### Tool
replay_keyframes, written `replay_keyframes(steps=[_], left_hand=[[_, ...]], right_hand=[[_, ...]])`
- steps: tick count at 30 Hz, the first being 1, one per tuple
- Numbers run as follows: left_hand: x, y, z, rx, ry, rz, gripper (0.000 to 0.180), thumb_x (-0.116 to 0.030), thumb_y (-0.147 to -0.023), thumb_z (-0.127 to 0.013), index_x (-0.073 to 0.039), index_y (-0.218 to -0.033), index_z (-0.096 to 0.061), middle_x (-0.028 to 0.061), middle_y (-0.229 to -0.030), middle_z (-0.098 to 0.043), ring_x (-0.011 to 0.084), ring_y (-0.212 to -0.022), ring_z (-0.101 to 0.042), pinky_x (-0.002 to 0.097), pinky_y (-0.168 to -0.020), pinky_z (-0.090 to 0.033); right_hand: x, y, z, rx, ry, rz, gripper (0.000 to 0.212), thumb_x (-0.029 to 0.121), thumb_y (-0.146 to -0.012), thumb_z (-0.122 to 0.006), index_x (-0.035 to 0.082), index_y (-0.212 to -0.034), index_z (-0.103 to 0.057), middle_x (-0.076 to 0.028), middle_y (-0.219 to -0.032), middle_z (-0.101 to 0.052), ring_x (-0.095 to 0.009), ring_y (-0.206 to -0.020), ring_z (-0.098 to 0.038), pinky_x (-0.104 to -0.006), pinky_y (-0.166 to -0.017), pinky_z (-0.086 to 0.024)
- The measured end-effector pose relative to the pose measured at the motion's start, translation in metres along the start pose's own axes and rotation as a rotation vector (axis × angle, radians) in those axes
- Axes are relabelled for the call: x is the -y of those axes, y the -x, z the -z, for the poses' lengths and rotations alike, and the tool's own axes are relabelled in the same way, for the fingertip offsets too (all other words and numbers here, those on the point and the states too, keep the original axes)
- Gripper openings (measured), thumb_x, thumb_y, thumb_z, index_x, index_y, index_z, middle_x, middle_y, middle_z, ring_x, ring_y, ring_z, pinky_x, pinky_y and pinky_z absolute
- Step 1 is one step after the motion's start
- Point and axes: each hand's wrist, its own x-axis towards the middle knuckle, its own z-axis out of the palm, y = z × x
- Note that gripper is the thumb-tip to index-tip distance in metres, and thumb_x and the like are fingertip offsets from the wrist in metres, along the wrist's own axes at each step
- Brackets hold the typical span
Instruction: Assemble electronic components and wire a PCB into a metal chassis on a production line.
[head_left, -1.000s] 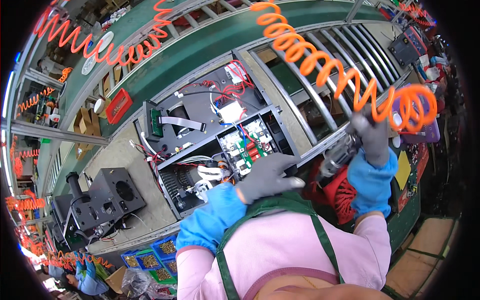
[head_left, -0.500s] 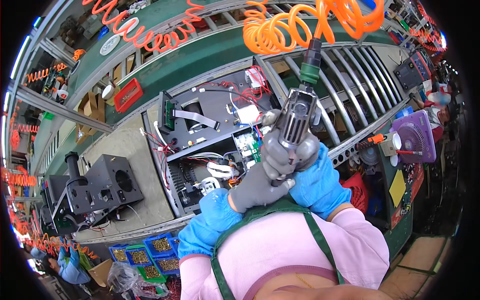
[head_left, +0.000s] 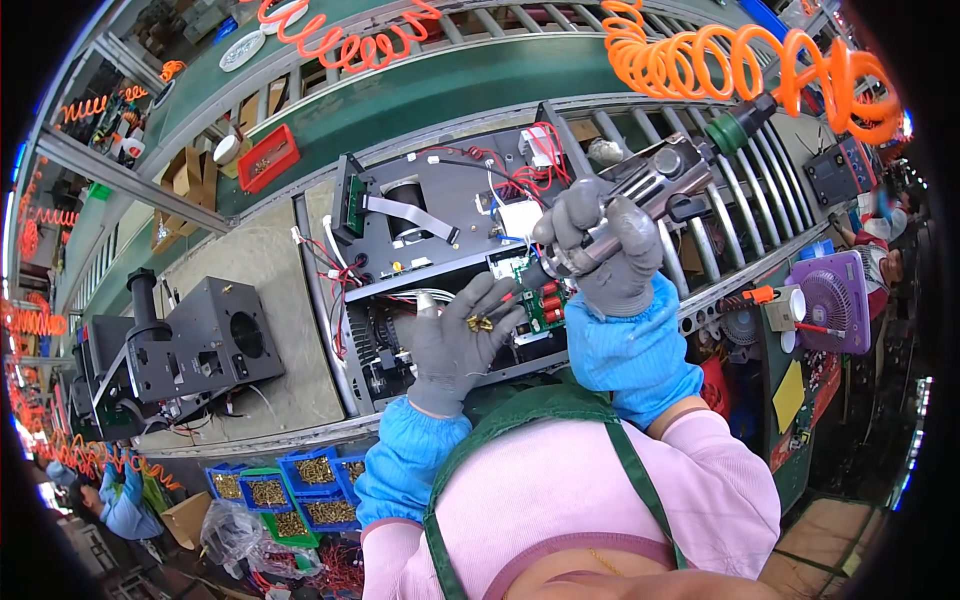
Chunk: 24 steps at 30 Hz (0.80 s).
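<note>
My left hand (head_left: 455, 345), in a grey glove, is palm up over the front of the open chassis. It cradles a few small brass screws (head_left: 480, 323) by its loosely curled fingers. My right hand (head_left: 612, 245), gloved too, is wrapped round a silver pneumatic screwdriver (head_left: 660, 180). The tool slants, its tip pointing down-left to beside my left fingertips; I cannot tell whether it touches a screw. Beneath lies the dark grey chassis (head_left: 440, 262) with wires, a ribbon cable and a green circuit board (head_left: 545, 310) with red parts.
An orange coiled hose (head_left: 690, 60) hangs at the screwdriver's rear. A black metal housing (head_left: 215, 335) stands on the bench at left. Blue bins (head_left: 310, 470) of brass fasteners sit at the front left. Rollers (head_left: 735, 235) and a purple fan (head_left: 830, 285) are at right.
My hands have moved apart; both were together round the screwdriver. The left now shows screws in its palm. The screwdriver has tilted, its hose end swinging right.
</note>
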Motion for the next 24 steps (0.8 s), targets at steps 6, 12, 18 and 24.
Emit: replay_keyframes(steps=[6, 12, 18, 24], left_hand=[[0.002, 0.001, 0.003, 0.042, -0.018, 0.076, 0.072, -0.054, -0.095, -0.042, 0.006, -0.133, -0.041, 0.0269, -0.130, -0.047, 0.0359, -0.115, -0.055, 0.0415, -0.094, -0.052], [0.002, 0.001, 0.025, -0.117, -0.061, 0.072, 0.034, -0.010, -0.094, -0.055, 0.005, -0.124, -0.049, 0.0107, -0.096, -0.058, 0.0145, -0.077, -0.056, 0.0239, -0.065, -0.053], [0.007, -0.005, 0.023, -0.115, -0.025, 0.046, 0.031, -0.010, -0.094, -0.057, 0.003, -0.121, -0.051, 0.0101, -0.095, -0.057, 0.0123, -0.074, -0.053, 0.0220, -0.065, -0.050], [0.013, -0.011, 0.027, -0.053, -0.152, -0.015, 0.035, -0.015, -0.093, -0.062, 0.002, -0.121, -0.052, 0.0086, -0.093, -0.057, 0.0109, -0.072, -0.051, 0.0211, -0.061, -0.046]], right_hand=[[-0.008, 0.000, 0.006, -0.101, 0.035, -0.037, 0.039, 0.044, -0.085, -0.057, 0.011, -0.071, -0.043, 0.001, -0.058, -0.040, -0.012, -0.052, -0.042, -0.0334, -0.076, -0.049], [-0.002, -0.003, 0.012, -0.129, 0.019, 0.046, 0.034, 0.041, -0.087, -0.055, 0.010, -0.078, -0.044, 0.002, -0.064, -0.037, -0.012, -0.056, -0.041, -0.0356, -0.073, -0.048], [-0.007, -0.003, 0.022, -0.191, -0.096, 0.073, 0.031, 0.035, -0.082, -0.058, 0.004, -0.080, -0.057, -0.004, -0.061, -0.051, -0.015, -0.054, -0.053, -0.0414, -0.075, -0.054], [-0.005, -0.001, 0.027, -0.188, -0.092, 0.068, 0.032, 0.036, -0.082, -0.057, 0.004, -0.081, -0.058, -0.004, -0.060, -0.052, -0.015, -0.055, -0.052, -0.0419, -0.076, -0.053]])
